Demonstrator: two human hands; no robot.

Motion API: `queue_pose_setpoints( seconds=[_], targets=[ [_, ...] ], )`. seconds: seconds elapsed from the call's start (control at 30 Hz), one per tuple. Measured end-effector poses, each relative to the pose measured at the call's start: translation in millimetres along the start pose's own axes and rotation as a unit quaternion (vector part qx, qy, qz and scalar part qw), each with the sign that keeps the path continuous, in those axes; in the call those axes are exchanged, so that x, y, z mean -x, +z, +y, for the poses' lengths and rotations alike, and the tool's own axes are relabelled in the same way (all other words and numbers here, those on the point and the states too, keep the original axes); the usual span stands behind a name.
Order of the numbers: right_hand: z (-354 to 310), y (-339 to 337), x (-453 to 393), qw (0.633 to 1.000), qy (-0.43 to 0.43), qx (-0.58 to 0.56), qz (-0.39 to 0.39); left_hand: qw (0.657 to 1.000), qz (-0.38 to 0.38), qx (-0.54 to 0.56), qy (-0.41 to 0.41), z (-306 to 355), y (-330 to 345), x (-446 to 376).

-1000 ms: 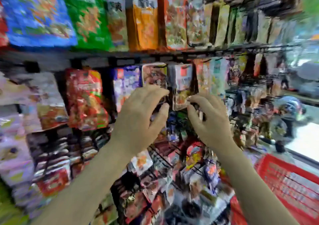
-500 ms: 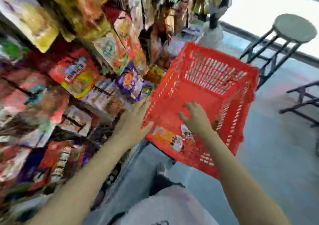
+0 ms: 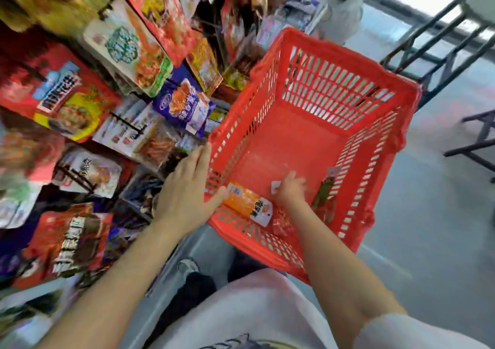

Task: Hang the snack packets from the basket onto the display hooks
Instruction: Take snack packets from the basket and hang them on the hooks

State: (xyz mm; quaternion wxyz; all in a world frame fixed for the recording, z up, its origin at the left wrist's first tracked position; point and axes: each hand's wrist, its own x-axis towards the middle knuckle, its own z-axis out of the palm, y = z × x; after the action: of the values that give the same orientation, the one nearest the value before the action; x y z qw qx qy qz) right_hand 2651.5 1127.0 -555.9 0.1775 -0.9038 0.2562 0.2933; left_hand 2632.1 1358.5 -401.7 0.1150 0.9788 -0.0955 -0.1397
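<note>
A red plastic basket [image 3: 348,86] stands on the floor to the right of the snack display. In its near corner lie an orange packet [image 3: 245,202], a red packet [image 3: 281,225] and a green-and-red packet [image 3: 325,196] that leans on the right wall. My right hand [image 3: 290,188] reaches down inside the basket among these packets. It is blurred, a white packet corner shows at its fingers, and its grip is unclear. My left hand [image 3: 184,188] is flat with straight fingers at the basket's left rim and holds nothing.
Hooks with many hanging snack packets [image 3: 128,51] fill the left side, close to the basket. A dark metal stool [image 3: 439,40] stands behind the basket at the upper right, with another frame [image 3: 479,139] at the right edge. Grey floor [image 3: 428,228] lies to the right.
Both hands dropped from the hooks high on the display down to the basket. My right hand has gone deeper into its near corner; the left has settled at the left rim.
</note>
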Motion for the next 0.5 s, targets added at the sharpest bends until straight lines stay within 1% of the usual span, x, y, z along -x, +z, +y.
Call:
queue_pose_setpoints(
  seconds=[0.1, 0.17, 0.23, 0.3, 0.33, 0.4, 0.47, 0.5],
  targets=[
    [0.2, 2.0, -4.5, 0.999, 0.012, -0.029, -0.036, 1.0, -0.004, 0.006, 0.0, -2.0, 3.5, -0.1],
    [3.1, 5.4, -10.1, 0.997, 0.033, -0.053, -0.041, 1.0, -0.006, 0.015, 0.001, -2.1, 4.0, 0.7],
    [5.5, 7.2, -11.5, 0.997, 0.031, -0.029, -0.058, 1.0, -0.002, 0.02, 0.004, -1.6, 3.0, 0.6],
    [4.6, 6.8, -13.5, 0.997, 0.006, -0.021, -0.07, 1.0, -0.006, 0.024, 0.001, -1.6, 2.2, 0.9],
    [1.1, 4.7, -13.5, 0.997, -0.011, -0.038, -0.067, 1.0, -0.006, 0.025, 0.001, -2.0, 2.4, 0.7],
    [-9.4, 1.0, -13.2, 0.989, -0.062, -0.119, -0.062, 1.0, -0.003, 0.028, 0.003, -2.0, 2.6, 0.2],
    [-20.9, -1.2, -8.4, 0.975, -0.119, -0.165, -0.092, 1.0, -0.006, 0.026, 0.003, -1.9, 2.7, -0.5],
    [-24.8, -0.2, -5.7, 0.971, -0.144, -0.154, -0.109, 1.0, -0.011, 0.024, 0.0, -1.9, 2.6, -0.7]
  ],
)
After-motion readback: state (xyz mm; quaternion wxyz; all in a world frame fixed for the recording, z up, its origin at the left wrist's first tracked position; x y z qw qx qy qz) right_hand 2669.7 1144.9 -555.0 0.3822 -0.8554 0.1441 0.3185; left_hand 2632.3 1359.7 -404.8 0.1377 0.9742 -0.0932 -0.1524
